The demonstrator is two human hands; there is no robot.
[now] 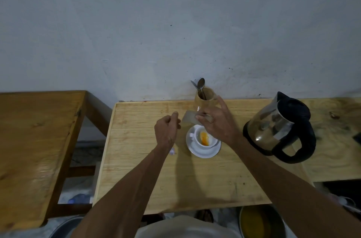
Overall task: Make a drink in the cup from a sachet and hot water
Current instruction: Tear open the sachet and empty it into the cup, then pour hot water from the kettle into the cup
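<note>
Right hand pinching sachet, no legible print

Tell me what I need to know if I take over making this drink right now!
Right hand: pinching the silvery sachet above the cup.
Left hand: closed in a loose fist beside the cup; whether it holds anything cannot be told.
Cup sits on its saucer, mid table. Kettle stands to the right. Spoon is in the wooden holder behind.
Done: orange powder is in the cup.
Left: put the sachet down, pour hot water, stir.
</note>
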